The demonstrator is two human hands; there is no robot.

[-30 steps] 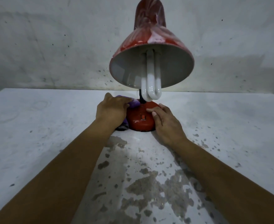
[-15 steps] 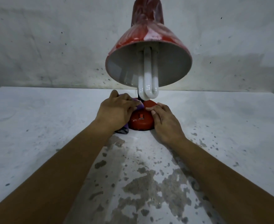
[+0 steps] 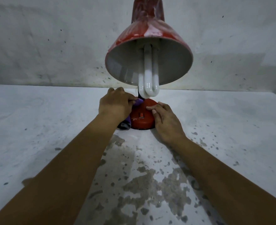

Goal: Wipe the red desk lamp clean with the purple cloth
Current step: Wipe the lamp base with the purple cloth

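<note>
Red desk lamp (image 3: 143,116): near table's (image 3: 36,127) far edge. Left hand (image 3: 115,106) grips purple cloth (image 3: 138,102) against base; right hand (image 3: 165,122), fingers extended, steadies base.

Two bare forearms showing from the lower corners, no sleeves visible in frame, bare left hand (image 3: 116,106) showing no ring or watch, bare right hand (image 3: 166,122) wearing nothing either, fingernails showing short and unpainted
</note>
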